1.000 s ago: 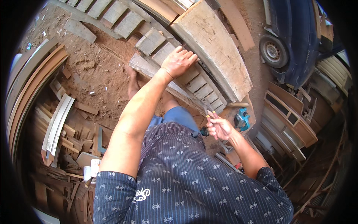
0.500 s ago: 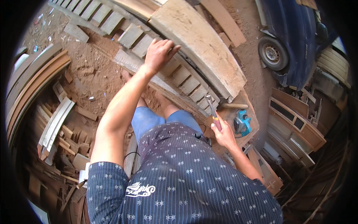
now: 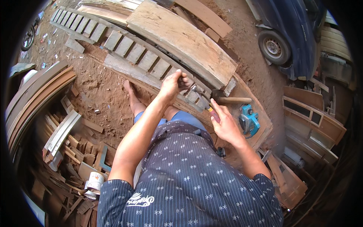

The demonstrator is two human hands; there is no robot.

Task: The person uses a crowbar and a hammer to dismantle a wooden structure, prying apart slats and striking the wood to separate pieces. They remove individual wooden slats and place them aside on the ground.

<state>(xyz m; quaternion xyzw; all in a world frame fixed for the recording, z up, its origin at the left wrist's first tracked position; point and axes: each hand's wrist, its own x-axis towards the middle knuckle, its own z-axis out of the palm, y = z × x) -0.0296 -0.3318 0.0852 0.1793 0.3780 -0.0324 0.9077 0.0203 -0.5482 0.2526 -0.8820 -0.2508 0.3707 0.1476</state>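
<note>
My left hand (image 3: 172,86) is closed above the right end of a long slatted wooden piece (image 3: 137,53); what is in its fingers is too small to make out. Against it is the metal end of a tool with a red-and-yellow handle (image 3: 213,113), gripped in my right hand (image 3: 226,123). Just right of that tool lies a hammer (image 3: 236,100) with a wooden handle and dark head, on a board (image 3: 261,138) that also holds a blue power tool (image 3: 248,121). A thick weathered plank (image 3: 181,43) rests behind the slatted piece.
A dark blue vehicle (image 3: 291,34) stands at upper right. Curved boards (image 3: 39,100) and wood scraps (image 3: 75,155) are piled at left, beside white containers (image 3: 94,181). Wooden panels (image 3: 314,125) lean at right. Part of a wheeled vehicle (image 3: 28,36) shows at upper left, on dirt ground.
My left hand has come down toward the slatted piece's right end and curled near the tool. My right hand has turned the tool upward and inward toward it. The view has shifted.
</note>
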